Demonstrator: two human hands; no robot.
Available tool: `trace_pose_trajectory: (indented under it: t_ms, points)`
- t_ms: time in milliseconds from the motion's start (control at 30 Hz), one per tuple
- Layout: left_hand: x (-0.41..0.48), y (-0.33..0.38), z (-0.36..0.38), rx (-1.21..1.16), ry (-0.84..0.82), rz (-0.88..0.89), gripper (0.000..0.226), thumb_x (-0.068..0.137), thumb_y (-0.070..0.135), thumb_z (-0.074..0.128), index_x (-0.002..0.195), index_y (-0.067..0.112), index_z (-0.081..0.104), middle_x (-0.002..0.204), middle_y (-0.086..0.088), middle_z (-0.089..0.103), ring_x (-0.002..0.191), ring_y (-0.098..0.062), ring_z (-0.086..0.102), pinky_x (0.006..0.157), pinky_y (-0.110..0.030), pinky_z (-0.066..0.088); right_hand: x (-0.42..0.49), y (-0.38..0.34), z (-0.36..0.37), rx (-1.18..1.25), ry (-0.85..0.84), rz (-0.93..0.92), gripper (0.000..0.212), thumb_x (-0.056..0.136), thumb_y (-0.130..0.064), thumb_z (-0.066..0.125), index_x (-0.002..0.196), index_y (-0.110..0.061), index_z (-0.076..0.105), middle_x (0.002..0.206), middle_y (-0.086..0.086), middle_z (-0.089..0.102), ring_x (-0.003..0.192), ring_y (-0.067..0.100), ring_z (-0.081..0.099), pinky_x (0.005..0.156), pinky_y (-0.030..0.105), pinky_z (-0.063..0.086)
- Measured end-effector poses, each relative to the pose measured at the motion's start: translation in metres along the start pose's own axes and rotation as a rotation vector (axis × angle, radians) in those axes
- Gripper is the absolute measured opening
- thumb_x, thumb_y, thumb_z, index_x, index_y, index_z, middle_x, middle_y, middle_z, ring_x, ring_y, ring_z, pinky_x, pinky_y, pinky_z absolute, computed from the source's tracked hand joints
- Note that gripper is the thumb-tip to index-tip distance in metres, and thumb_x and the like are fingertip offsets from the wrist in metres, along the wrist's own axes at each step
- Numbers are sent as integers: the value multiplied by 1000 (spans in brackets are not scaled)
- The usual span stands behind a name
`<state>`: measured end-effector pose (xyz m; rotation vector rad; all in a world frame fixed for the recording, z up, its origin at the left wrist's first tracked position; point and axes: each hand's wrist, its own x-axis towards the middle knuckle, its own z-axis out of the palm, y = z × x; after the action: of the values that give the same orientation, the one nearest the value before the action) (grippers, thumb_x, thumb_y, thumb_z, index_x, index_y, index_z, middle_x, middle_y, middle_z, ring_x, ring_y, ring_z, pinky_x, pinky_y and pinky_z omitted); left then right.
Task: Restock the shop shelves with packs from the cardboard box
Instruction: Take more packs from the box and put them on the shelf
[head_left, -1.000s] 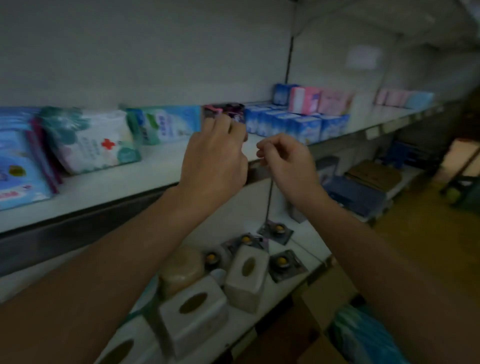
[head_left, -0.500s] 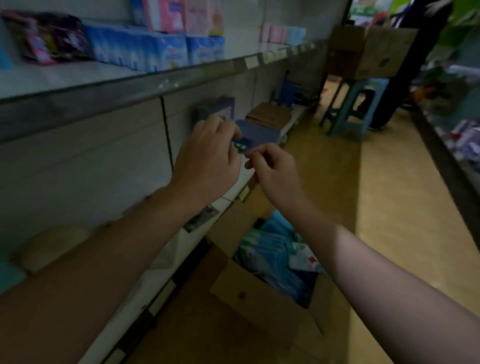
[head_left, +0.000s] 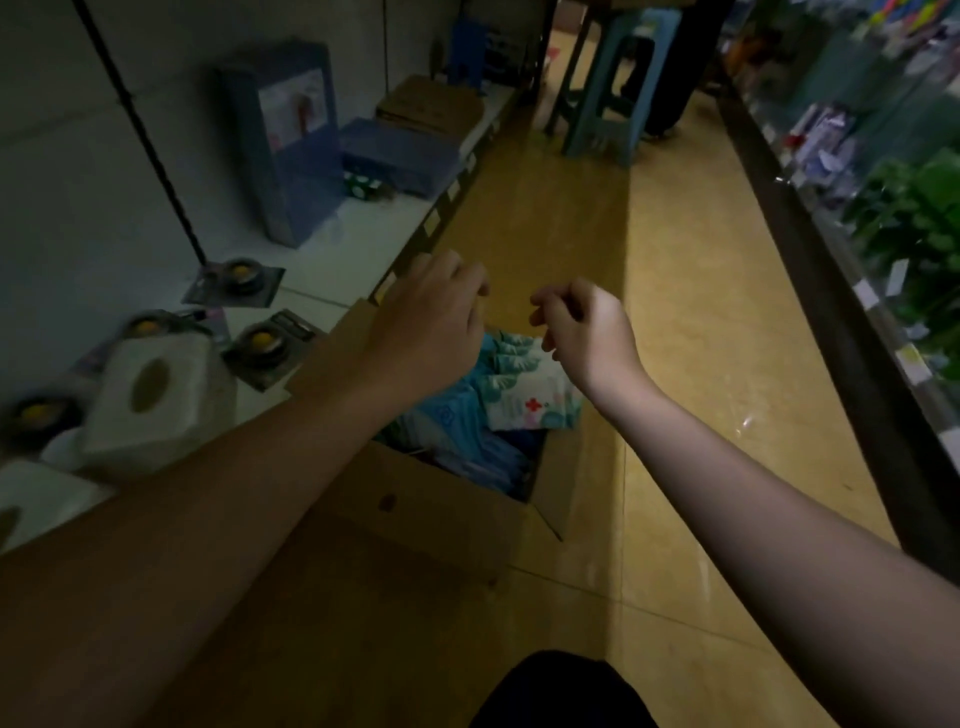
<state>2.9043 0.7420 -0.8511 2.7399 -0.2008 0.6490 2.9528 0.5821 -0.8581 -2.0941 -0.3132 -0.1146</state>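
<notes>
An open cardboard box stands on the floor against the low shelf. Inside it lie blue and teal packs; a white pack with a red cross rests on top. My left hand hovers above the box's far left corner, palm down, fingers loosely curled, holding nothing. My right hand hangs beside it over the box's far right side, fingers curled, also with nothing in it. The left forearm hides part of the box.
On the low shelf at left sit white tissue boxes, carded items with yellow centres and a tall blue box. A blue plastic stool stands down the aisle. Another shelf lines the right side.
The view has swung down from the upper shelf to the floor box. Both hands have dropped from the shelf edge to above the box, still with nothing in them.
</notes>
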Motion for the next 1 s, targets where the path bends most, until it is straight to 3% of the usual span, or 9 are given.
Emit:
trace_pose_trajectory:
  t_ms: [200,300,467,667,833,1000]
  points:
    - [-2,14,41,-70,-111,-5,20,91,12,49,110,10,54,110,-9,49,103,-25,45,77,-34,37,-10,36,-3,-20,35,66,16,97,-20,46,92,-21,61,85,-5,64,74,12,60,60,23,46]
    - [-1,20,61,-56,-203,12,21,92,17,50,112,12,52,113,-5,48,108,-23,44,80,-35,38,-16,55,1,-24,71,85,16,98,-20,46,95,-16,61,88,-3,61,76,6,56,54,9,41]
    - [-4,29,87,-60,-369,30,36,91,18,56,125,11,47,127,-7,46,119,-23,39,96,-39,38,-26,84,7,-125,146,100,20,97,-23,52,111,-10,58,111,7,53,94,17,55,73,25,45]
    - [-8,19,107,-45,-462,13,47,87,15,61,130,9,45,130,-9,47,122,-26,43,99,-43,39,-25,101,10,-198,56,145,54,86,-34,69,130,-12,47,130,6,44,122,23,46,100,38,45]
    - [-5,18,112,15,-461,-9,49,85,14,62,131,10,44,130,-11,50,120,-28,45,99,-41,38,-25,106,16,-145,56,181,70,79,-29,77,136,-8,41,132,6,39,121,24,49,100,40,47]
    - [-5,19,116,215,-540,23,49,82,20,66,126,13,46,124,-11,49,117,-28,43,97,-38,33,-24,115,21,-239,4,249,86,66,-38,84,137,-11,43,129,8,49,122,26,47,103,42,42]
